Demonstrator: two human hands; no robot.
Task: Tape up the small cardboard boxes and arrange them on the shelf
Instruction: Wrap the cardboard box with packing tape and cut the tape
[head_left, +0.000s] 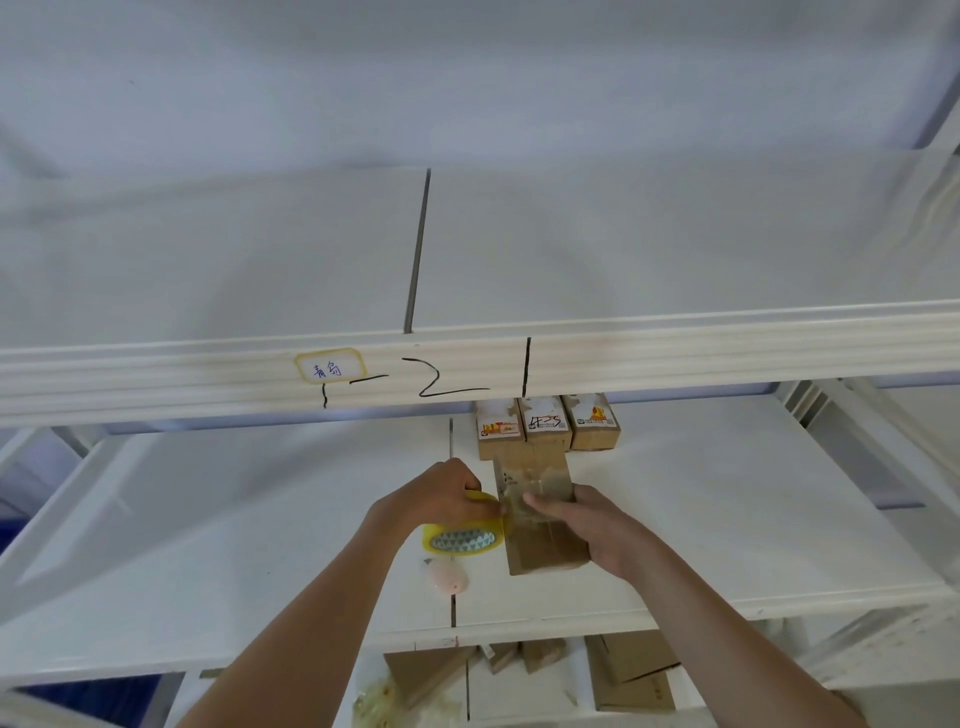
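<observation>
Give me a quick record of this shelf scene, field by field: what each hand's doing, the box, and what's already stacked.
left hand: grips yellow tape roll
right hand: holds cardboard box, thumb pressing tape on its top
box position: lying on middle shelf
finished boxes: three in a row at the back
beside roll: pink cutter
lower shelf: more cardboard

We see a brown cardboard box (540, 514) lying flat on the white shelf (727, 519), touching three upright labelled boxes (548, 423) behind.
</observation>
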